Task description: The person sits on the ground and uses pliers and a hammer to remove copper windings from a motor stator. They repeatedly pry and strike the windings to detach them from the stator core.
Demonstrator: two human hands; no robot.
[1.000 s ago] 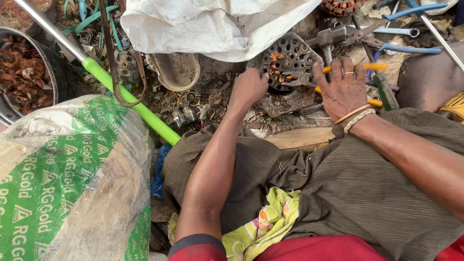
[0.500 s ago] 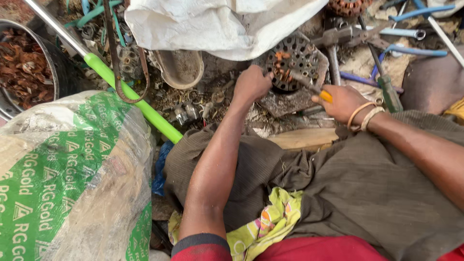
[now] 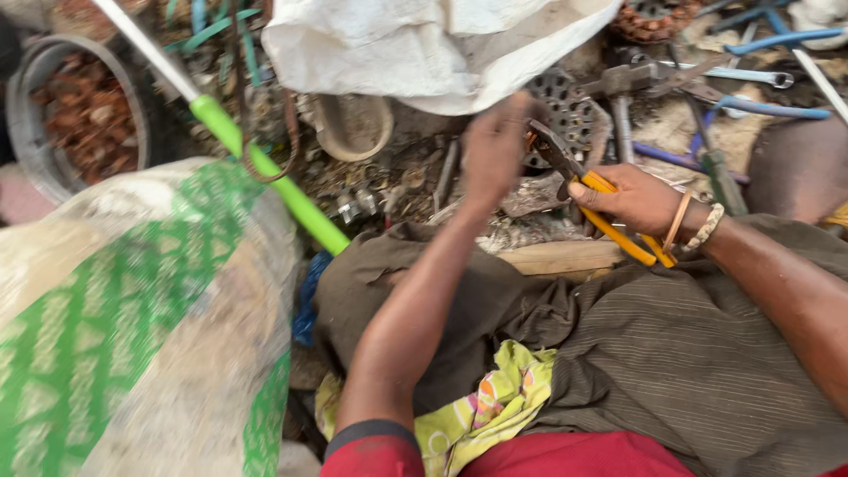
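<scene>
Nearest me, my right hand (image 3: 632, 199) is closed around the yellow-handled pliers (image 3: 601, 208), their tip pointing toward my left hand (image 3: 495, 146). I see that hand closed on the perforated metal disc (image 3: 570, 110), just beyond the pliers under the white sack (image 3: 433, 44).

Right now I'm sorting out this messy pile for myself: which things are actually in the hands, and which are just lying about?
In hand:
- yellow-handled pliers, gripped by the right hand
- round perforated metal part, at the left hand

Lying about:
- green-handled rod
- white sack
- blue-handled tools
- pan of rusty scrap
</scene>
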